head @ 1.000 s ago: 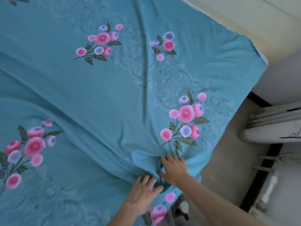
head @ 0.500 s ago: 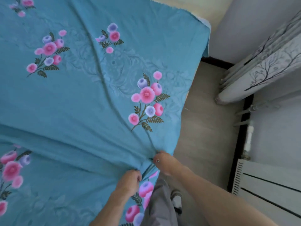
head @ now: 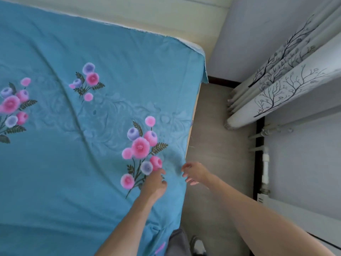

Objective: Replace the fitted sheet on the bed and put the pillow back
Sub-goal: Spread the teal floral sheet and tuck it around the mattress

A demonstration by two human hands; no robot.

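Covering the bed, the teal fitted sheet [head: 77, 163] with pink and purple flower prints lies spread flat, with soft creases running across it; its far corner hangs over the mattress corner next to the cream headboard [head: 147, 13]. The left hand [head: 154, 183] is above the sheet near its side edge, just beside one flower bunch, fingers loosely bent and holding nothing; I cannot tell if it touches the cloth. The right hand [head: 195, 173] hovers past the sheet's edge, over the wooden floor [head: 212, 126], fingers relaxed and spread, released. Beyond the floor strip from the sheet hangs a white curtain [head: 273, 93] with a black branch pattern, and white pipes [head: 265, 163] run along the grey wall.
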